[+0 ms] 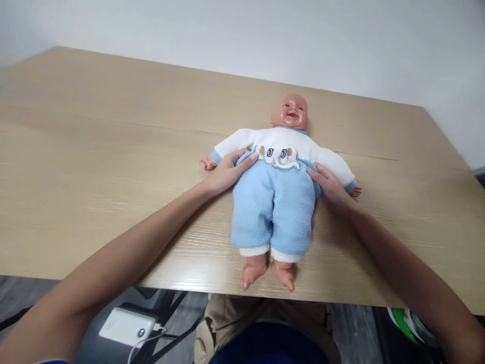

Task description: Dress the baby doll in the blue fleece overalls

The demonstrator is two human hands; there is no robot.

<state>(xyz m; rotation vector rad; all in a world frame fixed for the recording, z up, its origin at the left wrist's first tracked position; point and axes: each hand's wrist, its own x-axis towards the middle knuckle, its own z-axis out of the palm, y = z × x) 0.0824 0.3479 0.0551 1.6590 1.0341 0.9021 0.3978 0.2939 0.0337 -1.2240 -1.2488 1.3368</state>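
A baby doll [291, 112] lies on its back on the table, head away from me, bare feet near the front edge. It wears a white top [246, 137] with blue cuffs and fluffy light blue pants [253, 212] with white hems. An elephant face patch [278, 155] sits at the waist. My left hand [232, 171] pinches the pants' waistband at the doll's side, thumb on top and fingers partly hidden under the cloth. On the opposite side my right hand [330, 186] has its fingertips closed on the waistband, its thumb mostly hidden.
The wooden table [94, 151] reaches back to a white wall [265, 40]. Below its front edge, a white power bank [127, 326] with a cable rests on a dark surface at left. A green and white round object [403, 326] shows at lower right.
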